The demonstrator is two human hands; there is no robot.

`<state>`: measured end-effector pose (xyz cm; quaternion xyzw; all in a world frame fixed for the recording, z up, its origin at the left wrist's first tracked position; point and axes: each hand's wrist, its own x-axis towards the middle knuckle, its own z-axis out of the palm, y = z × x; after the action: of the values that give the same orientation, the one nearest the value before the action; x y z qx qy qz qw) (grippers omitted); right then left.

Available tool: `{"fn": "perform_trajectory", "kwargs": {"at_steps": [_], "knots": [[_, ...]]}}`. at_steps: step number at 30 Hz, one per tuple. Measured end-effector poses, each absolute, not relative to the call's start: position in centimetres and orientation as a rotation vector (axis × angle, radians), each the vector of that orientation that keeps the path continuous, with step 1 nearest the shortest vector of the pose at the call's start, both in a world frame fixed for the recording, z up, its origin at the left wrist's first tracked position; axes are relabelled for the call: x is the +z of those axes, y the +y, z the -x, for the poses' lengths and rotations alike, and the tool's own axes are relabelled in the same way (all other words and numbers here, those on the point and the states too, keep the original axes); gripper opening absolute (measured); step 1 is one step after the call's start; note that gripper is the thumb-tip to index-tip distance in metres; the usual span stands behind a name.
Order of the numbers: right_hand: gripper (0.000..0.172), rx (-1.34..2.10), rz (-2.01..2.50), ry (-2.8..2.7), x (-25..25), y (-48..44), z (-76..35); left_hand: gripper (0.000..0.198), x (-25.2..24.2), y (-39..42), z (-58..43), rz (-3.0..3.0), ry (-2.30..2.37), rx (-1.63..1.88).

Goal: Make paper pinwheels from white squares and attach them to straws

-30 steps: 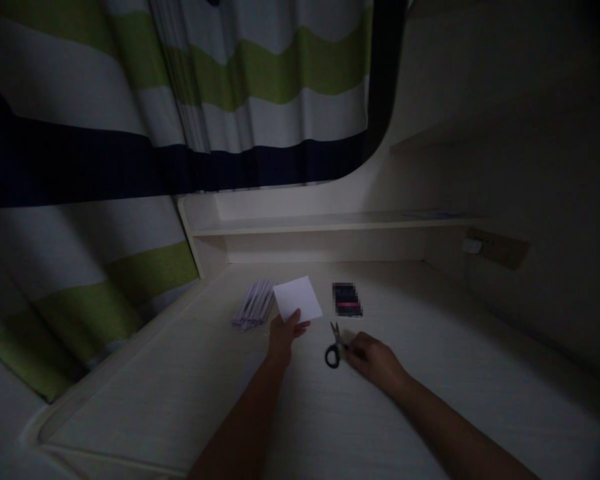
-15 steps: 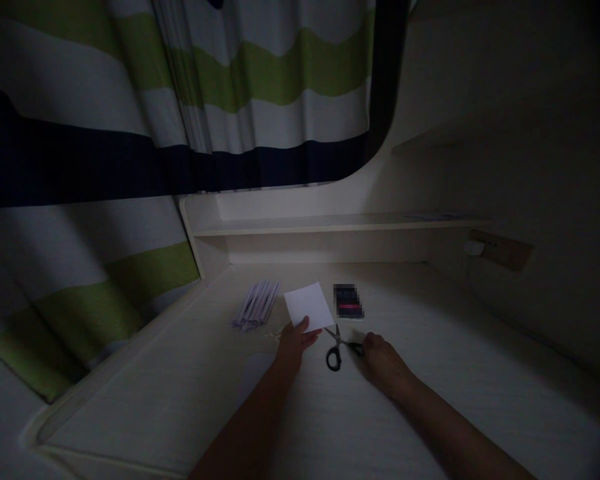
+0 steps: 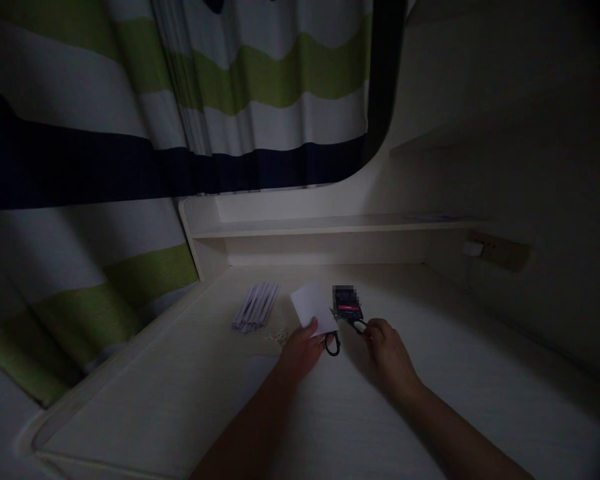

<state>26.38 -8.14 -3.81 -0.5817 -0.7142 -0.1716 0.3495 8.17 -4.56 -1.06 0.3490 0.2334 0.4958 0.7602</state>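
Note:
My left hand (image 3: 303, 350) pinches a small white paper square (image 3: 314, 307) by its lower edge and holds it up over the pale desk (image 3: 330, 413). My right hand (image 3: 387, 350) is closed on the black handles of a pair of scissors (image 3: 341, 330), whose blades lie against the paper's right edge. A small dark object with a red stripe (image 3: 347, 301) lies just behind the scissors. To the left of the paper rests a fanned bundle of pale strips (image 3: 256, 307).
A striped curtain (image 3: 180, 100) in white, green and navy hangs behind and to the left. A low shelf (image 3: 330, 223) runs along the back of the desk. A wall socket (image 3: 497, 250) sits on the right wall. Small paper scraps (image 3: 279, 335) lie near my left hand.
My left hand brought the paper to the right and lower. My right hand picked the scissors up off the desk and carried them to the paper's edge.

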Motion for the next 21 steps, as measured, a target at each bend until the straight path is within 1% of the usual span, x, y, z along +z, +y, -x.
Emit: {"fn": "perform_trajectory", "kwargs": {"at_steps": [3,7,10,16,18,21], "knots": [[0.018,-0.466,1.493,-1.899,-3.9,-8.3,-25.8,0.035,-0.9,-5.1,-8.4,-0.732,0.38,1.039],[0.017,-0.448,1.559,-1.96,-3.9,-8.7,-25.3,0.035,-1.0,-5.2,-8.2,-0.725,0.394,1.011],[0.017,-0.349,1.577,-1.965,-4.0,-9.0,-24.9,0.035,-1.0,-5.2,-8.2,-0.756,0.427,1.004],[0.012,0.111,1.445,-1.878,-4.1,-9.6,-23.7,0.038,-0.9,-5.5,-8.6,-0.858,0.409,0.999],[0.011,0.305,1.367,-1.837,-3.9,-9.8,-23.3,0.035,-0.8,-5.6,-8.7,-0.889,0.407,0.996],[0.021,0.557,1.284,-1.751,-3.8,-9.8,-23.1,0.031,-0.7,-5.7,-8.8,-0.896,0.399,0.998]]}}
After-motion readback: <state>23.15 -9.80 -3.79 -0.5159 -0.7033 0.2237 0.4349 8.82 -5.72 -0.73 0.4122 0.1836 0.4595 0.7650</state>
